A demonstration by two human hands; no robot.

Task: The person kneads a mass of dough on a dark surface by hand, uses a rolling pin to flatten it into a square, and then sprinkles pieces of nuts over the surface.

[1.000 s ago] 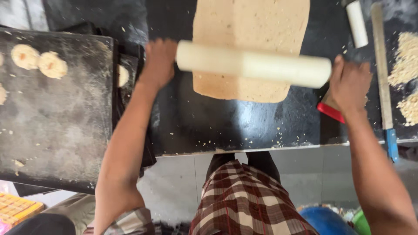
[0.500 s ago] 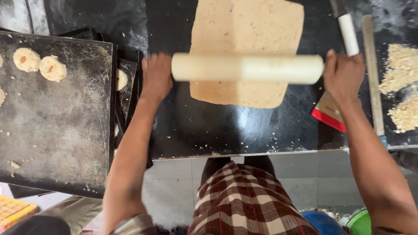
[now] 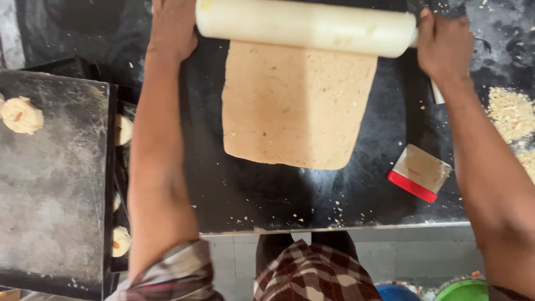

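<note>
Rolling across the far end of the dough sheet (image 3: 295, 106), we have the thick cream rolling pin (image 3: 304, 25) lying crosswise near the far edge of the black worktop (image 3: 251, 200); our left hand (image 3: 173, 28) presses at the pin's left end, though we cannot tell how far its fingers wrap, while our right hand (image 3: 446, 44) is closed around the right end; the pin looks stout, smooth and stiff, heavy enough to do its own pressing, and the ends are the sensible place to hold it; the dough looks soft and pliant, a thin tan slab flecked with bits, likely to stretch or tear if we lift it by one corner; it spreads from under the pin toward the near edge, stopping short of it; a red-handled scraper (image 3: 419, 173) sits toward the near right corner, apart from the dough; crumbs (image 3: 510, 111) pile at the right edge; the worktop is dusty with specks; beside its left edge a dark baking tray (image 3: 56, 195) carries a shaped dough round (image 3: 21, 114) at its far left; pale tiles and coloured tubs show below.
</note>
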